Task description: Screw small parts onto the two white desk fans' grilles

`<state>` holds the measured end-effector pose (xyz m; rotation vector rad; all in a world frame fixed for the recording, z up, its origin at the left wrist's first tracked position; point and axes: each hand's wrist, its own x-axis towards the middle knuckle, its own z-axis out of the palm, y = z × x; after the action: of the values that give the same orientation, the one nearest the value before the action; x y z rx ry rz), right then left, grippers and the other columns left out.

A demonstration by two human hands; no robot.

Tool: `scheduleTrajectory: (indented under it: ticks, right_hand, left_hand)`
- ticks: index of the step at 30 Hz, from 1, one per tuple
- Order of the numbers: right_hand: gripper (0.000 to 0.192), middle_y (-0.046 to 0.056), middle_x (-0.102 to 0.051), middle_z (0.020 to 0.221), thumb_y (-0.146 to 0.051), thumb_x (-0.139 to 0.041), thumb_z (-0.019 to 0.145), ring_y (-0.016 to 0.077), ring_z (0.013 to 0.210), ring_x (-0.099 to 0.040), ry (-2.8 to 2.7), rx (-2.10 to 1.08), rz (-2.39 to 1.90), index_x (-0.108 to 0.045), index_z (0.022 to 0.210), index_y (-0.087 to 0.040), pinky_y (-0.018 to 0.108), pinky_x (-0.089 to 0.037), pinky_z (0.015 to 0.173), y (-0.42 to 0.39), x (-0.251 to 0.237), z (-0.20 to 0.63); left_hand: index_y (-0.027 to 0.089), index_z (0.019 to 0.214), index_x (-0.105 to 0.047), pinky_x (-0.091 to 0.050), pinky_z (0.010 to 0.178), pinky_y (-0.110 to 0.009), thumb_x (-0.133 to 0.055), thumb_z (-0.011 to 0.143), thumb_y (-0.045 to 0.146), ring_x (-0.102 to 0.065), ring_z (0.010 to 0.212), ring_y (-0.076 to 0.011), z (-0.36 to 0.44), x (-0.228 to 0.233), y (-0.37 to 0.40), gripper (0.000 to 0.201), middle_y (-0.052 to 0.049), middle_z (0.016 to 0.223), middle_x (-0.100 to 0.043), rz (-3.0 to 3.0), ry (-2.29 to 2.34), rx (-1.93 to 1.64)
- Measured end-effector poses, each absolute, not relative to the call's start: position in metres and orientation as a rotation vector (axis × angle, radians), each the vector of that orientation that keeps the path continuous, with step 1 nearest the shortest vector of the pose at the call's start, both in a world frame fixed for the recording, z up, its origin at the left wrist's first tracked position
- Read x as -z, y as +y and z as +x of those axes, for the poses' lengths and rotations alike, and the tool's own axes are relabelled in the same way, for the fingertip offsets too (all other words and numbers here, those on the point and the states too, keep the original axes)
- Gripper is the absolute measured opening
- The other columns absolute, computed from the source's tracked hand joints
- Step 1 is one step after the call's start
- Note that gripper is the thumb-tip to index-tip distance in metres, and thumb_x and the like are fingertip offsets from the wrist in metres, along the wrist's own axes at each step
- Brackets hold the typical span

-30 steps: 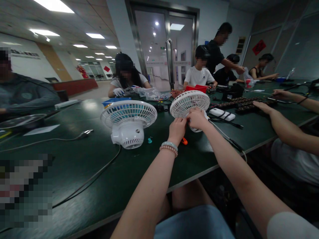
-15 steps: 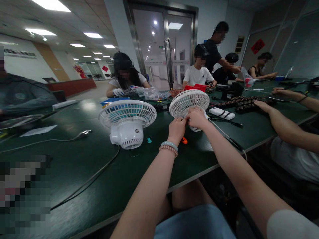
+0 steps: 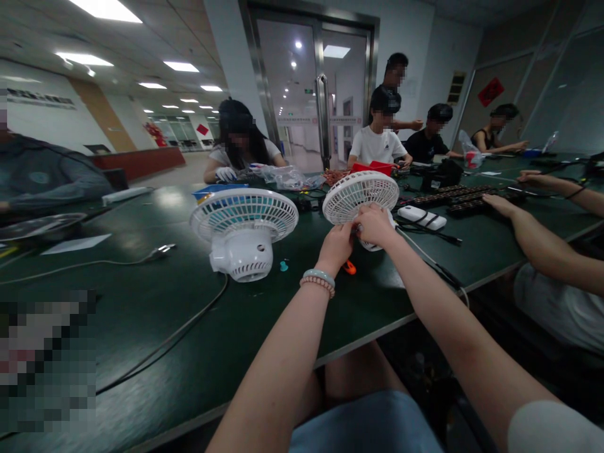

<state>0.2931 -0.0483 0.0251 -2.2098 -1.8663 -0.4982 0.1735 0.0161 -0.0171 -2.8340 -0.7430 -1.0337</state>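
Observation:
A white fan (image 3: 361, 189) with a round grille stands tilted on the table, its back toward me. Both of my hands are at its rear housing, fingertips close together. My left hand (image 3: 338, 245), wearing bracelets, is closed with its fingers against the housing's left side. From the right, my right hand (image 3: 375, 225) is curled over the housing just below the grille. Any small part between the fingertips is hidden. Left of my hands rests a second white fan (image 3: 243, 251), motor side toward me. An orange object (image 3: 349, 267) and a small teal piece (image 3: 284, 265) lie nearby.
A grey cable with a plug (image 3: 163, 250) runs across the green table (image 3: 189, 327) at left. A white power bank-like block (image 3: 421, 217) and dark strips (image 3: 472, 196) lie to the right. A co-worker's hand (image 3: 500, 204) rests near the strips. Other people sit opposite.
My view has shifted slightly. Both hands stay at the right fan with almost no movement. The standing person in the back has drawn an arm back from the plastic bag.

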Motion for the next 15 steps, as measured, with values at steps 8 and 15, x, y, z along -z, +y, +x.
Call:
scheduleTrajectory:
  ticks: [8, 15]
  right_hand:
    - [0.024, 0.008, -0.052, 0.113, -0.033, -0.051, 0.078, 0.0298, 0.109, -0.036, -1.863, 0.473, -2.218, -0.068, 0.093, -0.027, 0.042, -0.033, 0.083, -0.048, -0.027, 0.292]
    - [0.025, 0.009, -0.051, 0.113, -0.036, -0.054, 0.076, 0.0305, 0.109, -0.035, -1.909, 0.509, -2.188, -0.067, 0.094, -0.027, 0.044, -0.033, 0.083, -0.049, -0.026, 0.292]
  left_hand:
    - [0.015, 0.098, -0.058, -0.046, 0.083, -0.03, -0.047, 0.079, 0.011, -0.058, 0.089, -0.016, 0.172, 0.023, 0.023, 0.023, -0.007, 0.096, -0.063, -2.991, -0.754, 1.328]
    - [0.016, 0.094, -0.061, -0.046, 0.081, -0.028, -0.048, 0.08, 0.014, -0.059, 0.085, -0.0147, 0.173, 0.027, 0.031, 0.019, -0.006, 0.093, -0.065, -3.039, -0.748, 1.406]
